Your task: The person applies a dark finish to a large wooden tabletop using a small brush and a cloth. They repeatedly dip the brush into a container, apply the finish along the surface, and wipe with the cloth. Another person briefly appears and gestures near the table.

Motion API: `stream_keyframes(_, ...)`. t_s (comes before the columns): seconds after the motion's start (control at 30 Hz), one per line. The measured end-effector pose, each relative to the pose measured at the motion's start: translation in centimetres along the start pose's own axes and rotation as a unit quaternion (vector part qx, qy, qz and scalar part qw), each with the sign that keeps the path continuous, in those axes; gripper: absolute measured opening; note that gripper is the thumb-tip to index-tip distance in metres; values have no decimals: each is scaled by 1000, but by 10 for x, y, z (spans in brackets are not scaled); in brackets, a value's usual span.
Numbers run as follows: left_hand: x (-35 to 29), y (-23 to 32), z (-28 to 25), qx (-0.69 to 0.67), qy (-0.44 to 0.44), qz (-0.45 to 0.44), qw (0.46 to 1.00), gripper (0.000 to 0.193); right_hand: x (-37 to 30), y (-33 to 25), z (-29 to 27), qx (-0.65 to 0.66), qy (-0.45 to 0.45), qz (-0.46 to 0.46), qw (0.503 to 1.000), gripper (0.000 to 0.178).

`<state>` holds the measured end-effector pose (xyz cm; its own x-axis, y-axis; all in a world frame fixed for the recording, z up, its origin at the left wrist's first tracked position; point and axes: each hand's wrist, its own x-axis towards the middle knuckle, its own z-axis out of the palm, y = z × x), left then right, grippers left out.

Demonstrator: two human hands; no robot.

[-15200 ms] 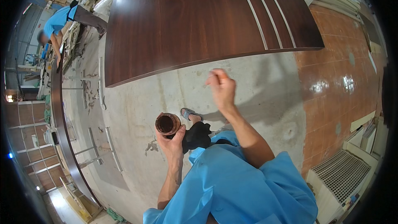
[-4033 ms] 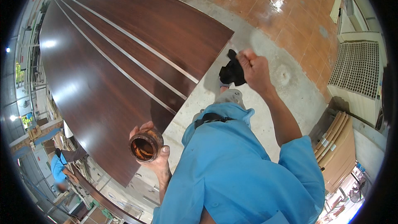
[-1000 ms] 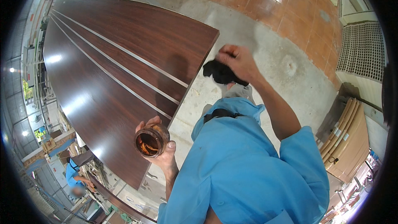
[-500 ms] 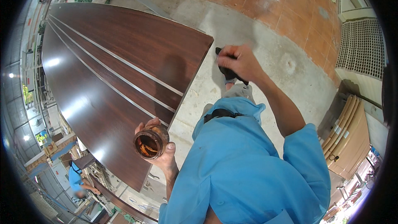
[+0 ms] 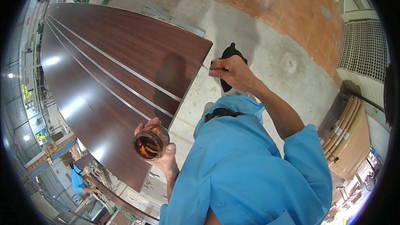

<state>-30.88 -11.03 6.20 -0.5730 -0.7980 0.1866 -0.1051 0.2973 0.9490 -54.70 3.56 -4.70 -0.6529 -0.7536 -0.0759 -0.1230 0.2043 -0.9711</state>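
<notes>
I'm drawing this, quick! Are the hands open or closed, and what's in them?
Left hand: closed around a brown jar.
Right hand: closed, pinching a thin stick; black cloth shows behind it, whether gripped I can't tell.

One left hand (image 5: 168, 161) and one right hand (image 5: 235, 73), two in all, are holding one jar (image 5: 160, 135) and one thin stick (image 5: 204, 66). One dark panel (image 5: 91, 121) is carrying three pale strips (image 5: 173, 95). One black cloth (image 5: 233, 52), one pale grid (image 5: 362, 48), one stack of tan boards (image 5: 352, 141) and one bending co-worker (image 5: 78, 180) are showing around them.
</notes>
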Motion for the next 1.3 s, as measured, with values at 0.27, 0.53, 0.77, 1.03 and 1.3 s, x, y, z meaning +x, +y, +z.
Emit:
stream_keyframes(0.27,0,1,5,0,5,3,1000,95,6,5,-13,53,32,39,997,21)
stream_keyframes(0.53,0,1,11,-3,9,9,1000,96,7,5,-23,82,112,59,988,24)
stream_keyframes(0.77,-3,3,6,18,8,-14,1000,96,-6,-9,6,33,-36,-54,997,21)
stream_keyframes(1.03,-10,6,-7,13,44,-36,998,100,-14,-15,9,147,-1,60,987,20)
stream_keyframes(1.3,-18,2,-29,20,85,-13,996,104,-42,-31,46,179,-13,35,983,18)
